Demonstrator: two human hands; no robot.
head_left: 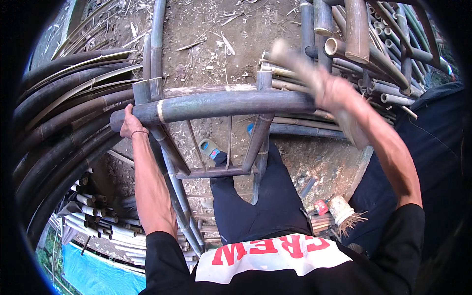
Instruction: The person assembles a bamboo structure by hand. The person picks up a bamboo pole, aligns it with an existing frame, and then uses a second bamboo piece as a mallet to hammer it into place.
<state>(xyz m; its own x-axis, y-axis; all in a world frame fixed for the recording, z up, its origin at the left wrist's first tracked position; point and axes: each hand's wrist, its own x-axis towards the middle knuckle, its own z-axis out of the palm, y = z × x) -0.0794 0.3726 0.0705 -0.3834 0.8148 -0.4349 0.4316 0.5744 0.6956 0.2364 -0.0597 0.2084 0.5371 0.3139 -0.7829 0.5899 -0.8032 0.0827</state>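
Note:
A thick dark bamboo pole (221,105) lies crosswise on top of a bamboo frame, whose lower rung (216,172) and slanted uprights show beneath it. My left hand (130,122) is wrapped round the pole's left end, beside the cut top of an upright (142,92). Over the pole's right end, my right hand (334,92) is raised and smeared by motion. Its fingers are closed round a pale wooden club (292,61), blurred, with one end pointing up and left. Whether the club touches the pole, I cannot tell.
Dark bamboo poles (54,105) are stacked at the left. More cut bamboo (378,54) fills the far right. Bundled bamboo (98,216) and a blue tarp (103,270) lie near left. A pale container with sticks (340,209) and a red can (320,207) stand near right. Shavings litter the dirt floor (196,29).

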